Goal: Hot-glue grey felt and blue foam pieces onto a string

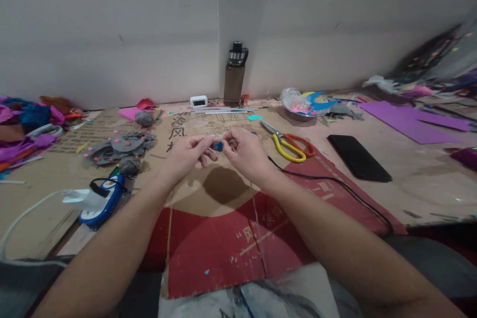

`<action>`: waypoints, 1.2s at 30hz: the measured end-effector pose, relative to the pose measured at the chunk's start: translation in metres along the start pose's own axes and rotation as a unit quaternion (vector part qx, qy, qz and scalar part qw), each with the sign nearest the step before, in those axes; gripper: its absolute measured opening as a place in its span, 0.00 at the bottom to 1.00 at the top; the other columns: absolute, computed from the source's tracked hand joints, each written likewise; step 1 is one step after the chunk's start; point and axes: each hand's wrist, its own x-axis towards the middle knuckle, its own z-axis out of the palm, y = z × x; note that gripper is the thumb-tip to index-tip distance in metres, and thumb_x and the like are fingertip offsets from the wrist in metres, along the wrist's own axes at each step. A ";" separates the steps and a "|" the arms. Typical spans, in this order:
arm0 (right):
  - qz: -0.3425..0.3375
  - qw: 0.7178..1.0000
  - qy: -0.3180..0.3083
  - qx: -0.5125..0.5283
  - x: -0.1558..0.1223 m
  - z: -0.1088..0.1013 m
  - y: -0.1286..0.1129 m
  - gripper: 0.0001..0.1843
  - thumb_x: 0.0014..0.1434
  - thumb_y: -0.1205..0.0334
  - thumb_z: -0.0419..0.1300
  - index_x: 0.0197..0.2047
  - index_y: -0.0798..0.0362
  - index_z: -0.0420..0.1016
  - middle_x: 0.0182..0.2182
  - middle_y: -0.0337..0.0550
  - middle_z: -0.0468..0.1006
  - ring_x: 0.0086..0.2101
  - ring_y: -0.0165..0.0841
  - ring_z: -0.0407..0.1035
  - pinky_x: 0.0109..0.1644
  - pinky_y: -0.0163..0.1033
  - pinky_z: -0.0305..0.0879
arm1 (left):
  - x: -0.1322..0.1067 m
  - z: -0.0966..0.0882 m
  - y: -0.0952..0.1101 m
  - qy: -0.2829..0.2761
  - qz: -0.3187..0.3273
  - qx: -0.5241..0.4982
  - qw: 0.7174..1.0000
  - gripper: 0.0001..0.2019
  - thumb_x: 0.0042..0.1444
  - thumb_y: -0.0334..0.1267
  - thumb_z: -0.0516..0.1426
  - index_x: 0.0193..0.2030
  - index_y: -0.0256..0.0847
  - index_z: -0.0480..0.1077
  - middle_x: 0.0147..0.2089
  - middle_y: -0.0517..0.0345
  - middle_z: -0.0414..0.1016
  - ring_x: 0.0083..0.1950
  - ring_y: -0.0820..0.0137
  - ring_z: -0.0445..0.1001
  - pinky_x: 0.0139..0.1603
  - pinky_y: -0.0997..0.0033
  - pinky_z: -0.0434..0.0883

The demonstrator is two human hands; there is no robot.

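Note:
My left hand (191,153) and my right hand (244,153) meet above the middle of the cardboard sheet (194,248). Between their pinched fingertips is a small blue piece (218,146), mostly covered by the fingers, so its kind is unclear. A thin pale strand (256,213) runs down from below my right hand toward the front edge. Beyond that hand lie scissors (288,145) with one yellow and one red handle, blades partly apart. A black cable (328,179) leads from beside my right wrist to the right.
A dark bottle (234,79) and a white digital clock (198,102) stand by the wall. Right are a bowl (298,114) of scraps, a black phone (358,158) and purple sheets (402,121). Left lie grey felt pieces (119,146), a yarn ball (129,165) and a blue-white device (102,202).

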 end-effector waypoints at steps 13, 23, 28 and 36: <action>0.038 0.997 -0.043 0.055 -0.008 0.006 -0.003 0.11 0.60 0.62 0.55 0.46 0.54 0.64 0.32 0.42 0.71 0.32 0.32 0.64 0.35 0.37 0.58 | -0.006 0.007 0.006 0.097 0.020 0.094 0.991 0.09 0.52 0.41 0.60 0.32 0.36 0.74 0.27 0.55 0.78 0.25 0.72 0.75 0.24 0.77 0.70; -0.037 0.998 0.003 0.044 -0.008 0.001 -0.005 0.06 0.60 0.65 0.54 0.31 0.52 0.64 0.29 0.40 0.69 0.31 0.30 0.61 0.36 0.37 0.57 | -0.004 0.007 -0.005 0.121 0.040 0.122 0.984 0.07 0.52 0.39 0.58 0.31 0.38 0.73 0.23 0.58 0.75 0.21 0.75 0.69 0.22 0.77 0.66; -0.025 0.999 0.000 0.045 -0.008 0.001 -0.006 0.07 0.62 0.63 0.53 0.31 0.53 0.65 0.28 0.39 0.69 0.30 0.30 0.60 0.36 0.36 0.56 | -0.005 0.008 -0.003 0.140 0.046 0.158 0.976 0.07 0.52 0.40 0.57 0.31 0.39 0.74 0.24 0.59 0.74 0.23 0.74 0.69 0.23 0.76 0.64; -0.010 0.999 -0.009 0.049 -0.009 0.004 -0.009 0.09 0.62 0.62 0.52 0.30 0.53 0.66 0.28 0.39 0.69 0.29 0.29 0.60 0.36 0.37 0.55 | -0.005 0.015 0.005 0.165 0.034 0.078 0.983 0.05 0.51 0.38 0.58 0.28 0.39 0.70 0.18 0.65 0.65 0.20 0.77 0.60 0.22 0.76 0.59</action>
